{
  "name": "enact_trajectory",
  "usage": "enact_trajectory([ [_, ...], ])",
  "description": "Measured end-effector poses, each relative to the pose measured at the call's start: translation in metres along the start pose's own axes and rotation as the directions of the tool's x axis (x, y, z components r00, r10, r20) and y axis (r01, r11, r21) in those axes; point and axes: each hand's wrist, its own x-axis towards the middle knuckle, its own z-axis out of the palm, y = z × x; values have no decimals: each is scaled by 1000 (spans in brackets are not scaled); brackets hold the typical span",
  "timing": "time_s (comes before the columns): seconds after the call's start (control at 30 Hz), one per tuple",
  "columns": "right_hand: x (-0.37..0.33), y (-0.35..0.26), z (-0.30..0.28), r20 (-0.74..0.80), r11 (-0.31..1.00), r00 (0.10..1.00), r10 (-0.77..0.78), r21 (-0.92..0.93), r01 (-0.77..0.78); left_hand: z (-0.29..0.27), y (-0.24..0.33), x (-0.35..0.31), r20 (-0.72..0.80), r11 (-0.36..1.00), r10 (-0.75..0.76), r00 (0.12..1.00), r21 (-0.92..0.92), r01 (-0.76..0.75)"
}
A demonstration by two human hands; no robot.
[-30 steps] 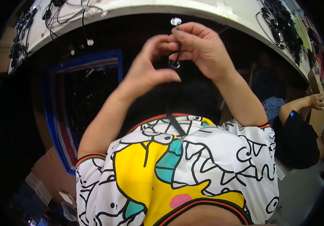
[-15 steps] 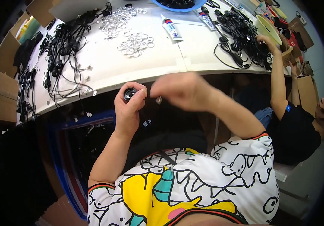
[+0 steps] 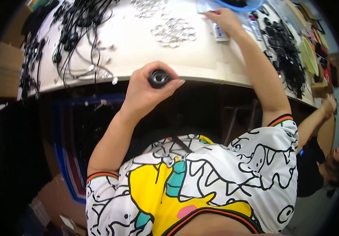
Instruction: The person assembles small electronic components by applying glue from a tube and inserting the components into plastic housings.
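Note:
My left hand (image 3: 147, 84) is closed around a black cylindrical part (image 3: 159, 78), holding it just off the table's front edge. Its round open end faces up, with a shiny ring inside; the rest is hidden by my fingers. My right hand (image 3: 227, 21) is stretched out to the far side of the table. Its fingers are bent over the upper end of a white squeeze tube (image 3: 221, 34) with red and blue print, which still lies on the table. The grip itself is partly covered by the hand.
Clear round pieces (image 3: 173, 32) lie in piles on the white table (image 3: 138, 55). Black cables (image 3: 73, 37) spread on the left, more black cables (image 3: 285, 51) on the right. Beyond are a second tube (image 3: 255, 28) and a blue basin (image 3: 248, 7). A co-worker's hand (image 3: 328, 106) is at the right.
My right hand has gone from beside the left hand to the tube at the far side. My left hand has moved up and right with the black part. The co-worker's arm has drawn back.

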Motion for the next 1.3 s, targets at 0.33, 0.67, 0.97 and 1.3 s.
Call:
enact_trajectory([
  [0.33,-136,-89,-51,557,566,749,-358,768,-300,-16,-25,10,35,995,-52,998,-86,54],
  [0.67,-158,-96,-43,777,477,530,-340,628,-615,-18,-38,7,157,995,58,986,-94,-43],
  [0.97,-154,-87,-37,636,468,751,-178,726,-504,-20,-41,7,281,915,143,949,-402,-19],
  [1.3,-165,-68,-49,605,370,762,-229,779,-507,-17,-38,3,170,912,131,977,-406,-52],
])
